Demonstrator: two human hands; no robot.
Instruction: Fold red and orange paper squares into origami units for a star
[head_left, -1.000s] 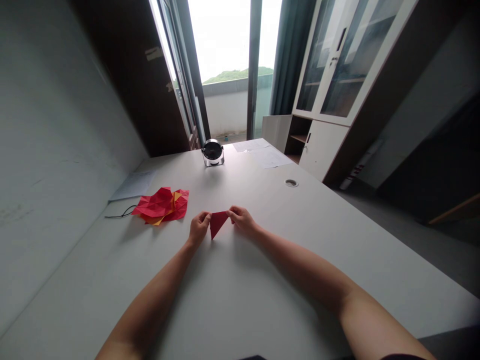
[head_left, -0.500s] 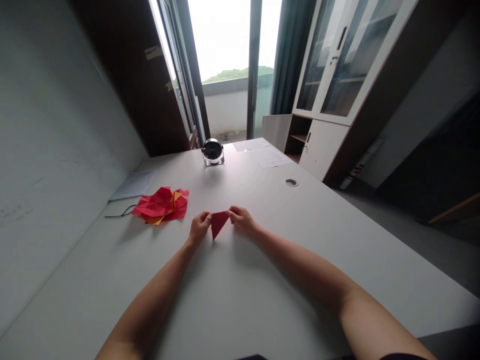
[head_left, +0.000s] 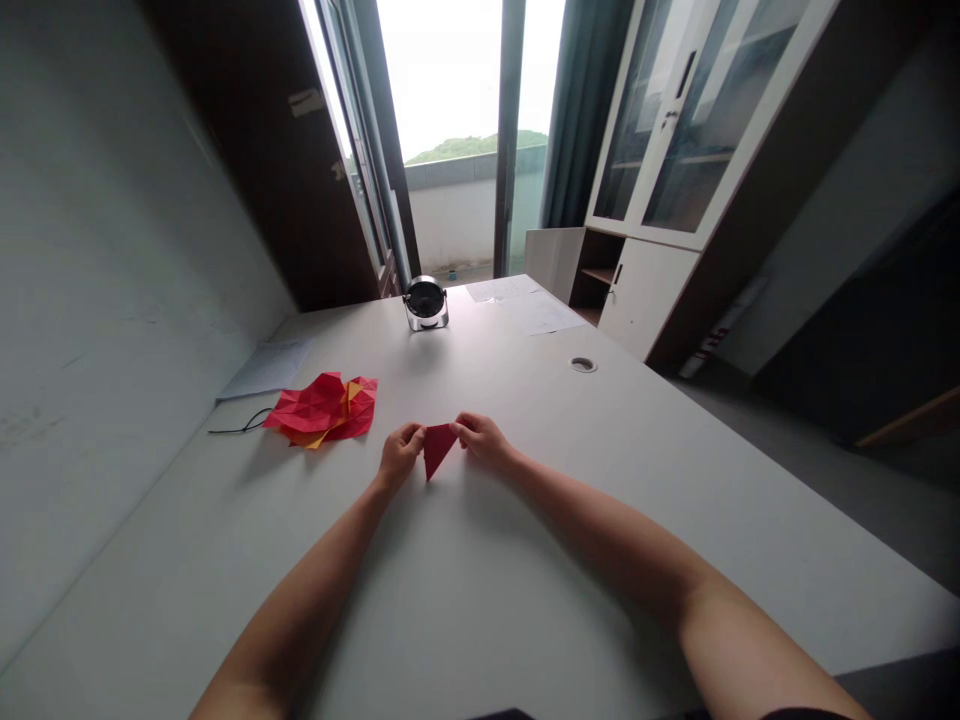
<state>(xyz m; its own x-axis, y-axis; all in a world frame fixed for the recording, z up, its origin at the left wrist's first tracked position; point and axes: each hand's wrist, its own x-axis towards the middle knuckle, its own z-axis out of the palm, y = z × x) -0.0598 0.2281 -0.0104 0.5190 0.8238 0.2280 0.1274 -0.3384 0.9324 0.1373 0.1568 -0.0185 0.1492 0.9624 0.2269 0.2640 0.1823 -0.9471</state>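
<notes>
Between my two hands is a dark red piece of folded paper (head_left: 439, 447), shaped like a triangle with one point hanging downward. My left hand (head_left: 401, 452) pinches its upper left corner between thumb and fingers. At the upper right corner, my right hand (head_left: 482, 437) is closed on the paper in the same way. How many layers the fold has cannot be made out. Off to the left of my left hand lies a pile of creased red and orange paper sheets (head_left: 322, 408).
The white table (head_left: 465, 600) carries a small round black-and-silver fan-like device (head_left: 426, 302) near its far edge. Printed sheets (head_left: 544, 312) lie at the far right, close to a round cable hole (head_left: 583, 365). A black cord (head_left: 240, 430) and a pale folder (head_left: 264, 370) sit by the left wall.
</notes>
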